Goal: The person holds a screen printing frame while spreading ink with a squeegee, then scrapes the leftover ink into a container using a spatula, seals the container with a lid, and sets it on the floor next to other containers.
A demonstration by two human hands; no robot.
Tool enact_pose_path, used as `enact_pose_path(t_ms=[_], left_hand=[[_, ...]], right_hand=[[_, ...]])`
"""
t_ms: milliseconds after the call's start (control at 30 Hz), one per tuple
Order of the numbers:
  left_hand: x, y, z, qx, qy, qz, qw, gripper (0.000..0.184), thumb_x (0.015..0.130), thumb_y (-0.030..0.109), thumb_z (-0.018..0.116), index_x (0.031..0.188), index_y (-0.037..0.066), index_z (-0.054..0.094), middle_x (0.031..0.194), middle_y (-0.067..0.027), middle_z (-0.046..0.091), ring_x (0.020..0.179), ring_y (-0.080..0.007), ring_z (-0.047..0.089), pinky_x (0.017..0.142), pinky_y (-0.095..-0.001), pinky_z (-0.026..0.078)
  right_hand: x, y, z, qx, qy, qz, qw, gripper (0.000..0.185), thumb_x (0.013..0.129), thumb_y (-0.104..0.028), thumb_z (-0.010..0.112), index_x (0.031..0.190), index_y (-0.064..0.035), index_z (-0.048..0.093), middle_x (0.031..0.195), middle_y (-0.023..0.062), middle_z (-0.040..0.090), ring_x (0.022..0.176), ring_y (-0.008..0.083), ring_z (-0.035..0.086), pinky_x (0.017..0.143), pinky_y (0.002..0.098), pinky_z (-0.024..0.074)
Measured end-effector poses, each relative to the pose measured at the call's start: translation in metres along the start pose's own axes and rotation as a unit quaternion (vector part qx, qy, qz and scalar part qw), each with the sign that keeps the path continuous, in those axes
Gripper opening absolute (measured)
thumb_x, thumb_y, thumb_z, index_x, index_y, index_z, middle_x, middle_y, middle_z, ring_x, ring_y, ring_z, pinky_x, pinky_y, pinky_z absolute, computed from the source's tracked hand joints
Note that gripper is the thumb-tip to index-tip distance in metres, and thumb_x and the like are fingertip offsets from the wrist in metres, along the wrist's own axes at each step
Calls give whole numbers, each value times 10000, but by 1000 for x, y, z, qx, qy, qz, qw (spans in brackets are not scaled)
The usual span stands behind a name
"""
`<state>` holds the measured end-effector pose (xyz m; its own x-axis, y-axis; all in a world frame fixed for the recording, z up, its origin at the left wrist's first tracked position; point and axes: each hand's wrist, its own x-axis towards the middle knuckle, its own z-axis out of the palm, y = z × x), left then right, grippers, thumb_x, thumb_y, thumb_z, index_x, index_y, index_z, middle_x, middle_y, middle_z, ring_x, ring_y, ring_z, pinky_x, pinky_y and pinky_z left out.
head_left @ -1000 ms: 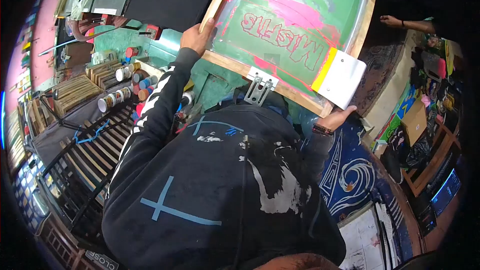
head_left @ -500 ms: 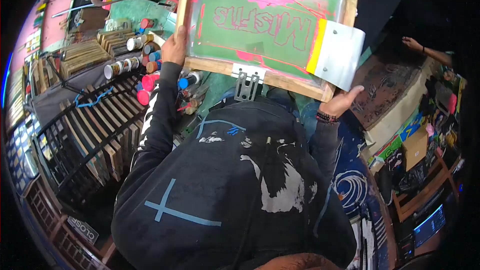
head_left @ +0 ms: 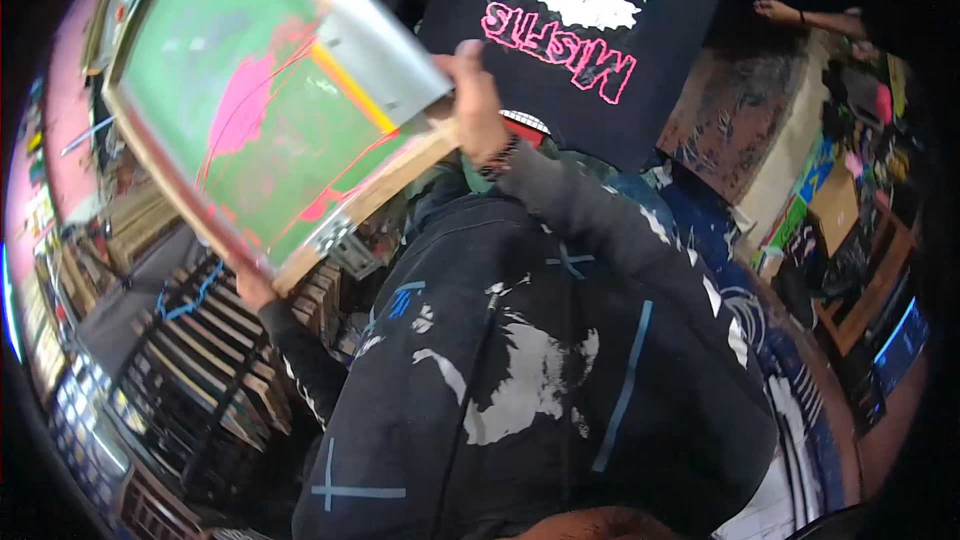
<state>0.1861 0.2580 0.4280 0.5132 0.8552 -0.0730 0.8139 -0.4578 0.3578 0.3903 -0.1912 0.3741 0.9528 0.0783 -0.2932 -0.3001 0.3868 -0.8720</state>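
Observation:
Both my hands carry a wood-framed green screen (head_left: 290, 110) smeared with pink ink, tilted at the upper left. My left hand (head_left: 250, 278) grips its lower corner, the fingers partly hidden by the frame. At the right corner my right hand (head_left: 478, 105) holds the frame beside a grey squeegee (head_left: 385, 50) with a yellow edge. A metal bracket (head_left: 345, 245) is fixed to the near side of the frame. Right of the screen lies a black shirt (head_left: 560, 65) with a white face print and pink outlined lettering.
A black rack of wooden frames (head_left: 200, 340) stands at lower left. Another person's hand (head_left: 778, 12) shows at upper right, above a stained brown board (head_left: 730, 120). A cardboard box (head_left: 835, 210) and a lit display (head_left: 902, 340) are at the right.
The screen has swung left and turned, carried by both my hands, with my right arm now across my front. The printed black shirt has come into view.

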Motion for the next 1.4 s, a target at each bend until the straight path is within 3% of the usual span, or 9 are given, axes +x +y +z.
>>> enact_pose_path(t_ms=[133, 300, 367, 533, 667, 800, 867, 1067, 1400], left_hand=[[37, -29, -10, -97, 29, -68, 993, 1001, 934, 784, 385, 1212, -149, 620, 1019, -186, 682, 909, -260, 594, 852, -393, 485], [113, -53, -12, -123, 50, -56, 990, 927, 985, 698, 401, 1246, -172, 585, 1136, -212, 665, 978, -263, 596, 887, -382, 489], [154, -61, -15, -170, 42, -64, 982, 877, 1001, 673, 391, 1245, -141, 608, 1097, -197, 681, 949, -251, 608, 850, -383, 498], [296, -154, -4, -9, 29, 43, 999, 687, 1025, 567, 463, 1037, -79, 700, 830, -142, 704, 739, -245, 612, 695, -432, 500], [346, -62, -9, -14, 51, 20, 998, 577, 980, 531, 564, 962, -27, 710, 824, -294, 664, 766, -394, 674, 684, -478, 503], [398, 21, -20, -159, -13, 39, 986, 610, 963, 557, 584, 973, -42, 700, 724, -210, 656, 682, -218, 618, 657, -429, 492], [442, 37, -5, -147, -50, 17, 988, 678, 885, 677, 596, 929, 11, 719, 842, -272, 680, 845, -435, 681, 751, -507, 512], [529, 91, -5, -154, -93, 84, 980, 740, 855, 722, 600, 941, -5, 713, 814, -246, 688, 789, -369, 704, 717, -460, 524], [608, 141, -30, -151, -130, 160, 967, 945, 750, 902, 486, 830, -7, 732, 803, -239, 697, 800, -398, 698, 757, -488, 530]], right_hand=[[32, 17, 81, 18, 6, -15, 1000, 809, 1049, -603, 246, 1056, 46, 728, 1080, 228, 708, 1040, 356, 670, 920, 394, 493], [67, 35, 167, -25, -36, -25, 999, 816, 1049, -606, 239, 1112, 63, 702, 1041, 237, 708, 1006, 361, 672, 937, 401, 481], [80, 36, 206, 2, -63, 35, 997, 858, 1048, -635, 204, 1201, 78, 657, 1093, 151, 703, 1030, 194, 650, 936, 329, 489], [124, 57, 279, -108, -50, -62, 991, 743, 1070, -556, 247, 1197, 50, 658, 1059, 124, 699, 927, 200, 656, 865, 343, 504], [168, 66, 316, 82, -50, 68, 993, 623, 1080, -474, 349, 1280, 64, 591, 1189, 117, 641, 1053, 206, 610, 971, 357, 473], [198, 31, 382, 81, 49, 51, 994, 759, 1028, -638, 350, 1360, 18, 535, 1239, 92, 602, 1096, 199, 571, 1003, 382, 461], [232, 37, 367, 118, 5, 74, 990, 846, 982, -709, 386, 1368, 30, 527, 1291, 99, 597, 1151, 229, 562, 1039, 381, 427], [267, 6, 439, 5, 180, -80, 980, 923, 977, -706, 397, 1509, 46, 340, 1571, 162, 350, 1410, 297, 380, 1168, 411, 290], [257, -9, 470, -86, 168, -164, 968, 1006, 958, -748, 333, 1530, 75, 250, 1599, 221, 279, 1453, 374, 308, 1213, 448, 194]])
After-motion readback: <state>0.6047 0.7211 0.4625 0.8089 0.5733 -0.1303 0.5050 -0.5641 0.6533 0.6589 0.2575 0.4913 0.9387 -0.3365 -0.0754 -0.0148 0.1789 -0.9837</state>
